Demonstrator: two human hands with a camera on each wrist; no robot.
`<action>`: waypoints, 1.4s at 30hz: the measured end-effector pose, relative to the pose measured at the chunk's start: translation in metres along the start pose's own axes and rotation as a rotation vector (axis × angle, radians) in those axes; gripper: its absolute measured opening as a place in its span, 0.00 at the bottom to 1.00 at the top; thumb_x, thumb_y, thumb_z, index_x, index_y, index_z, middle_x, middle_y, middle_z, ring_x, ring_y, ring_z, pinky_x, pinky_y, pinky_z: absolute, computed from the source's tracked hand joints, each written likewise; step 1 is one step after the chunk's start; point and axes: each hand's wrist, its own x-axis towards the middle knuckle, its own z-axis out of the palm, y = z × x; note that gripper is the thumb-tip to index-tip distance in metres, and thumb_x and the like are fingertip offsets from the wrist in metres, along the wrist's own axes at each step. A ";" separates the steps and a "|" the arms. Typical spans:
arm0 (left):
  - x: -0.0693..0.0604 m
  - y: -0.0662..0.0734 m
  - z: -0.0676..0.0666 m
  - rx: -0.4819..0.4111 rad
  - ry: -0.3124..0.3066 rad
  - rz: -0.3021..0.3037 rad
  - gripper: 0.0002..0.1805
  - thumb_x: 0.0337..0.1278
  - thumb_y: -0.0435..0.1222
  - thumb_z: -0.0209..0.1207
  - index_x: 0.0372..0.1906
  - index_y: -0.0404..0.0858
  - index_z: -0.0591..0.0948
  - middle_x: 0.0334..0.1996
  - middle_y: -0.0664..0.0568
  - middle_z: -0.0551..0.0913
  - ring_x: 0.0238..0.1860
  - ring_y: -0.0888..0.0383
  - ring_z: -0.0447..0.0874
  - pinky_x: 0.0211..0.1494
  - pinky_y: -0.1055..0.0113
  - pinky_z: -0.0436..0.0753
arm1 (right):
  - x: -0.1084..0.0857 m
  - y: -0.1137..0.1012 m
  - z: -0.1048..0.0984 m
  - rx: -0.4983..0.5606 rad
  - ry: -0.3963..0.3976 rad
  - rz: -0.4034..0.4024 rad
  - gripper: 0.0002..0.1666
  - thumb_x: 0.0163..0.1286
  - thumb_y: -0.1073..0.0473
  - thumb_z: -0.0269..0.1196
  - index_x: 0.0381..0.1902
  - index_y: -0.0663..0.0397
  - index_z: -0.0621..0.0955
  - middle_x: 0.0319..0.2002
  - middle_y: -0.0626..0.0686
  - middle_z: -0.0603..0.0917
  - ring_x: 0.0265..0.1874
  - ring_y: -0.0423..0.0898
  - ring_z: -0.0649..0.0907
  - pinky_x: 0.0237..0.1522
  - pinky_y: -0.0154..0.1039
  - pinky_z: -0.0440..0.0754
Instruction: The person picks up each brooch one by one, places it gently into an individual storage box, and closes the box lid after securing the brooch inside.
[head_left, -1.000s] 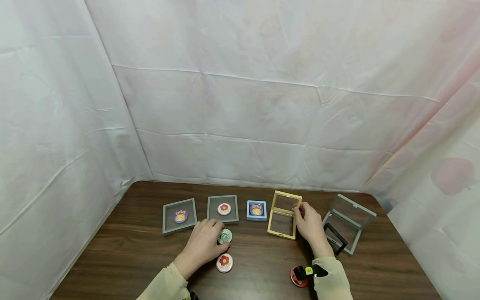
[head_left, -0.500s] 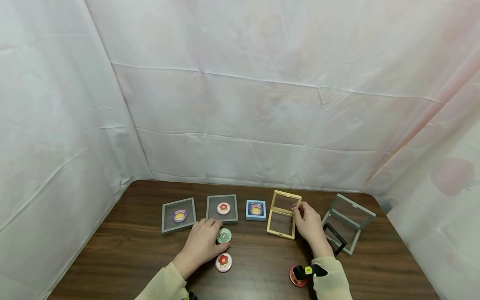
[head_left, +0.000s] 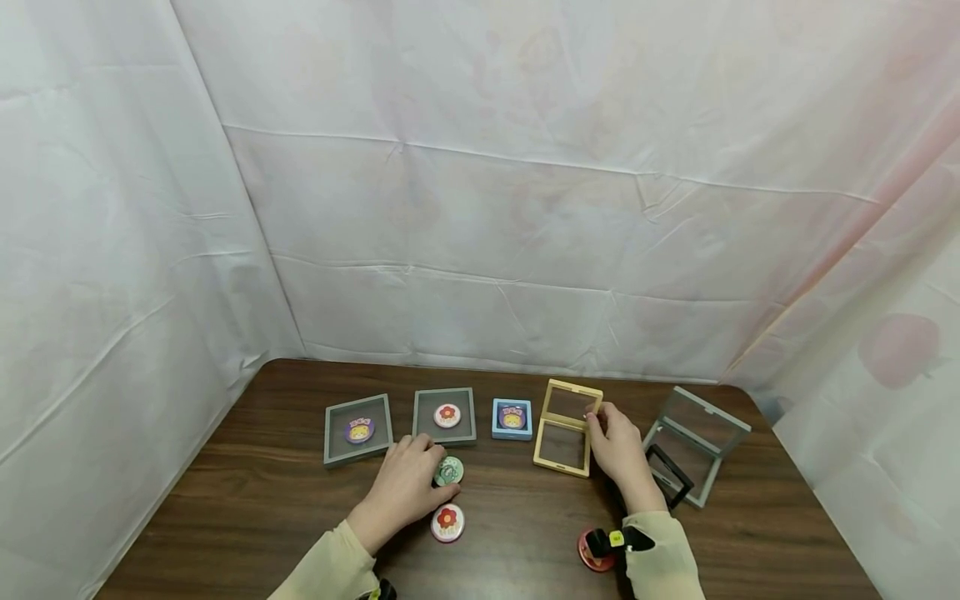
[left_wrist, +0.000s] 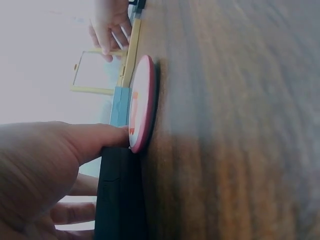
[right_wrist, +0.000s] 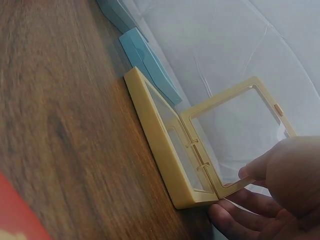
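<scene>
Six frames and six round badges share the dark brown wood-grain table. The right hand pinches the raised lid of one yellow hinged frame, which stands open just right of one small blue square frame. The left hand rests, thumb and fingers apart, beside one green badge. Two more badges lie loose: a white red-flowered badge near the left thumb, and a red badge partly hidden by the right wrist's black strap. Three show in frames, one each: the blue one, a left grey frame and a second grey frame. Rightmost, one black frame leans against one open grey hinged frame.
</scene>
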 end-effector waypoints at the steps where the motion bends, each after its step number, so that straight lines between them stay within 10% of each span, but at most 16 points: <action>1: 0.001 0.000 0.000 -0.011 -0.006 -0.002 0.25 0.49 0.52 0.83 0.43 0.38 0.89 0.42 0.48 0.85 0.43 0.45 0.81 0.46 0.47 0.79 | 0.000 0.000 0.000 0.000 0.000 -0.003 0.15 0.88 0.59 0.58 0.61 0.62 0.83 0.51 0.62 0.89 0.45 0.58 0.88 0.43 0.54 0.84; 15: 0.020 0.000 -0.005 -0.120 -0.094 -0.046 0.23 0.54 0.47 0.80 0.49 0.39 0.87 0.44 0.48 0.87 0.43 0.46 0.83 0.51 0.43 0.79 | 0.004 0.000 -0.002 -0.002 -0.019 -0.013 0.14 0.88 0.59 0.58 0.60 0.63 0.83 0.52 0.62 0.89 0.49 0.60 0.88 0.48 0.59 0.84; 42: 0.080 0.045 0.014 -0.154 -0.031 0.102 0.25 0.60 0.51 0.77 0.56 0.42 0.88 0.47 0.51 0.86 0.48 0.50 0.81 0.56 0.49 0.79 | 0.000 -0.007 0.000 0.004 -0.005 -0.023 0.13 0.87 0.61 0.58 0.59 0.63 0.83 0.49 0.62 0.89 0.48 0.60 0.88 0.48 0.58 0.85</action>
